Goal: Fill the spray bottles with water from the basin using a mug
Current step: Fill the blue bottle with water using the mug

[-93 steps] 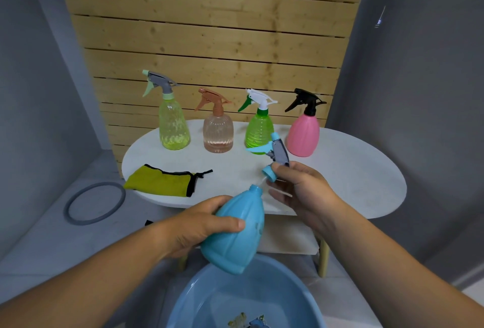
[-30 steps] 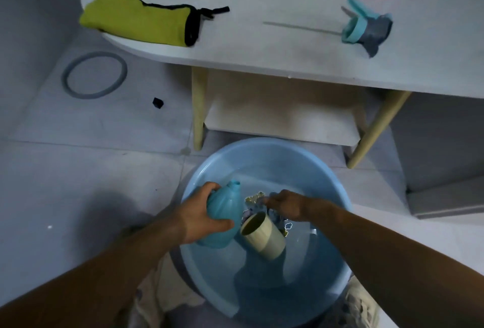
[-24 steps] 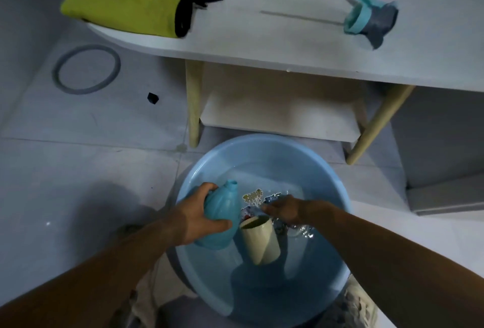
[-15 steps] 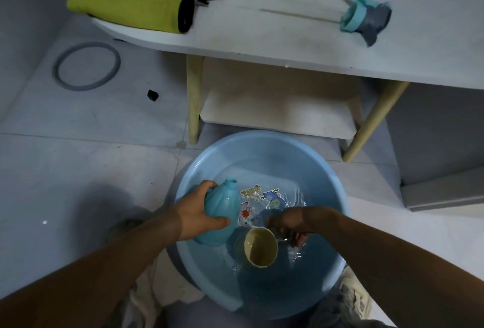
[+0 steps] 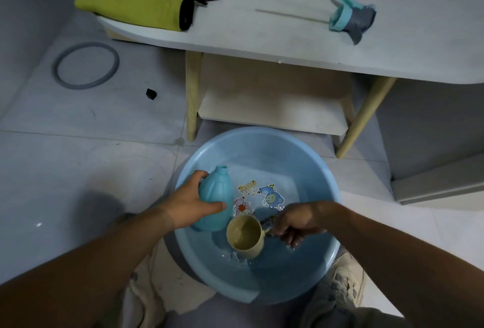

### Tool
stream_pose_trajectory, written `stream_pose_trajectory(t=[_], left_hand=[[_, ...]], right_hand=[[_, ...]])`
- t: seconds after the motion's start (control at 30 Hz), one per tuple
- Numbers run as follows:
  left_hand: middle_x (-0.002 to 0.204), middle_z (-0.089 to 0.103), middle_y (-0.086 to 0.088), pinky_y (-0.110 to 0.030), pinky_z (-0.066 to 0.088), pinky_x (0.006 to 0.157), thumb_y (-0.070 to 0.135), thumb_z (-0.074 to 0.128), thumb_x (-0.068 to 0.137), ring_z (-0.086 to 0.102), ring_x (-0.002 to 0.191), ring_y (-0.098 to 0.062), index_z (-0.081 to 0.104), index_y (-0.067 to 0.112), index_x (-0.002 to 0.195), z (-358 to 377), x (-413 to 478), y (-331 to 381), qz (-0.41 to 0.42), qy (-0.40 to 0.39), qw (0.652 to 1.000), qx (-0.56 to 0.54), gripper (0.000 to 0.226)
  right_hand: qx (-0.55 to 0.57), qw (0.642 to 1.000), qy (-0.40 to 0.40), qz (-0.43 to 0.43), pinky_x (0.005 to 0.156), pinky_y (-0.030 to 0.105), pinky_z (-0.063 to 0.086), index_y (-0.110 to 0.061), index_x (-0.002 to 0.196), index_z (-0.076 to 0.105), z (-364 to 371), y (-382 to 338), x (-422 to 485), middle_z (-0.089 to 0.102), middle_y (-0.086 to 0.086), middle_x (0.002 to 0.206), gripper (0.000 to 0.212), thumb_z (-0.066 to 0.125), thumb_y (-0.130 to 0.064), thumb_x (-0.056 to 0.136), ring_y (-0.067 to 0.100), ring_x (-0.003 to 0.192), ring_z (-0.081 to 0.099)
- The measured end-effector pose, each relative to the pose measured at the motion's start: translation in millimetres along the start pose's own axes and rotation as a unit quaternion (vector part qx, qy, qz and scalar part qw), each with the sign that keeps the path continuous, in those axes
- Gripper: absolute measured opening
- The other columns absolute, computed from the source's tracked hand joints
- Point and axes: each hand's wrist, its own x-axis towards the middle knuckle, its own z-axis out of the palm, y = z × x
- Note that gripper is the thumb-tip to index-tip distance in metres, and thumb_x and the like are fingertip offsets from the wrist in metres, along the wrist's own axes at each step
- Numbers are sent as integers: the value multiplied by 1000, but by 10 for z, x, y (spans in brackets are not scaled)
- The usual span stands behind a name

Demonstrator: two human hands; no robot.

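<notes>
Over basin (image 5: 262,141), mug (image 5: 247,238) now upright, right hand (image 5: 298,219); bottle (image 5: 218,194), left hand (image 5: 190,203)

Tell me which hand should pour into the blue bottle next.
Right. The right hand holds the mug, water in it, by its handle beside the blue bottle, which the left hand grips.

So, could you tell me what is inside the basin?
Water, cartoon stickers on its bottom, and the mug in the right hand; mug, hand and bottle hide part of it.
</notes>
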Motion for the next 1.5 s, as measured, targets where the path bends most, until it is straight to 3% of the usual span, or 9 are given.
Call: stream_pose_trajectory(t=[0.2,0.33,0.43,0.5,0.57,0.67,0.9,1.37,1.5], left_hand=[[123,60,6,-47,56,96,38,87,78,63,108,-17,42,36,133,-16,49,24,7,52,997,-52,71],[120,60,8,-37,56,86,40,87,77,63,106,-15,45,34,132,57,65,51,10,38,999,-36,69],[121,60,7,-34,54,83,38,87,78,62,108,-15,45,32,131,117,67,41,12,26,999,-28,67],[123,61,5,-40,56,90,39,87,78,62,109,-18,45,33,131,136,80,8,5,17,1000,-14,68],[123,61,5,-45,57,93,41,87,77,63,110,-20,44,35,131,141,80,-24,-4,8,1000,1,69],[123,61,5,-46,57,93,44,87,76,63,109,-20,43,38,129,143,82,-52,-9,0,1000,19,69],[124,61,5,-49,58,94,44,87,76,63,110,-20,43,37,131,131,109,-52,-13,-10,1000,14,71],[125,62,0,-52,58,94,41,89,74,64,112,-25,43,34,133,169,99,-68,-24,-24,999,-4,75],[124,61,3,-51,58,94,55,87,61,64,111,-23,43,36,131,166,79,-56,-22,-28,999,-8,84]], right_hand=[[129,965,168,-155,68,31,50,-12,83,61,-236,-179,-323,62,7,79,14,63,-17,97,19,72,58],[56,915,338,-213,71,26,49,-8,85,67,-274,-293,-294,60,0,75,24,64,-29,96,12,72,55],[-56,885,403,-227,57,14,40,-16,82,73,-274,-286,-242,59,-16,64,27,62,-37,96,-1,61,53],[-143,860,421,-251,72,19,43,-17,85,76,-265,-245,-188,65,-18,74,22,63,-31,96,-4,76,57],[-217,831,434,-271,95,18,38,-13,100,79,-230,-188,-124,70,2,105,20,64,-26,95,13,112,54],[-255,835,419,-249,109,24,36,-19,110,77,-193,-140,-61,56,11,128,24,64,-33,94,19,127,46],[-270,845,400,-231,106,21,34,-21,108,77,-155,-124,12,45,6,135,27,70,-40,89,18,125,48],[-279,855,390,-199,106,31,41,-22,104,79,-72,-115,101,40,2,145,29,71,-45,87,19,121,51],[-270,852,403,-195,101,28,44,-23,100,79,-53,-98,156,43,-1,144,28,75,-45,83,19,118,53]])
